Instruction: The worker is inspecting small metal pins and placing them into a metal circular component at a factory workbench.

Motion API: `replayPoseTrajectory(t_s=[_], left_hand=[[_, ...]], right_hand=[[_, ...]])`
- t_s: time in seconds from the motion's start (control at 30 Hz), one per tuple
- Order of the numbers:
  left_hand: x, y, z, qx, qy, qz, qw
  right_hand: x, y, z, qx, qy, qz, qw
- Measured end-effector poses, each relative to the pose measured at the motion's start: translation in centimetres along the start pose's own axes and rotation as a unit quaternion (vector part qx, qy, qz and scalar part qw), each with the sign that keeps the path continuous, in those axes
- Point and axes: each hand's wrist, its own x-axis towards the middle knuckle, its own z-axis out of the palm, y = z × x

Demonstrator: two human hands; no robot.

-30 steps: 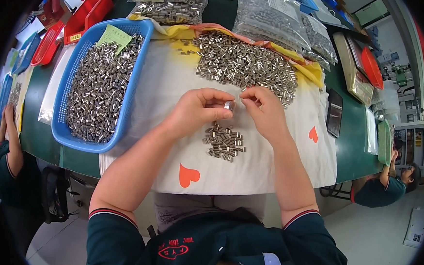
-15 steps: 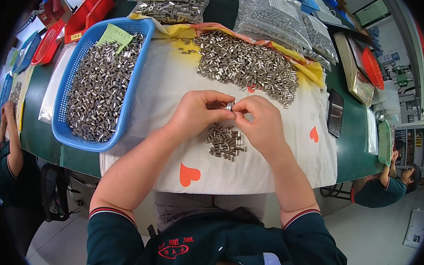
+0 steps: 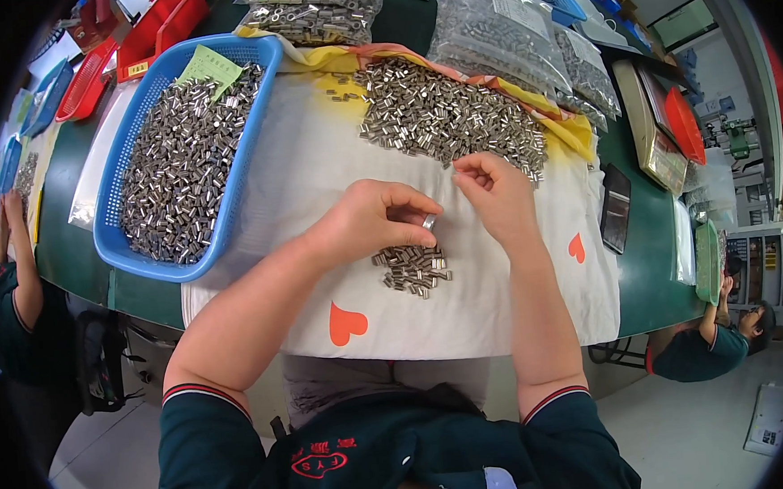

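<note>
L hand pinching shiny piece, R hand hovering by big pile.
L hand (image 3: 367, 217) is pinching the shiny piece (image 3: 430, 221) btwn thumb & fingers, just above the small pile (image 3: 416, 277), twd the cloth's front edge; R hand (image 3: 501, 204) is hovering by the big pile's (image 3: 455, 111) front edge, thumb & index tips close tog., can't tell if gripping anything. Risks, I'd guess: a loose pinch dropping the piece among the pcs below; a low wrist scattering the small pile; a tugged cloth mixing both. Pale cloth (image 3: 547, 302) is covering the green counter (image 3: 659, 295); blue basket (image 3: 174, 273) is sitting at cloth's L edge, bags (image 3: 495, 27) lying past its back edge. Co-workers (image 3: 701, 356) are reaching over the counter's L & R ends.
</note>
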Motion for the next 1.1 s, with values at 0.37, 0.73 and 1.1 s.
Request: replayPoseTrajectory(t_s=[0.37,0.73,1.1], left_hand=[[0.1,-0.4,-0.8,-0.212,0.048,-0.016,0.976],[0.2,-0.5,-0.7,-0.198,0.067,-0.017,0.978],[0.0,-0.1,-0.7,-0.176,0.078,-0.018,0.981]], right_hand=[[-0.7,-1.4,0.9,-0.166,-0.027,-0.068,0.983],[-2.2,-3.5,0.6,0.059,-0.070,-0.058,0.994],[-2.7,-3.9,1.1,-0.007,-0.009,-0.144,0.990]])
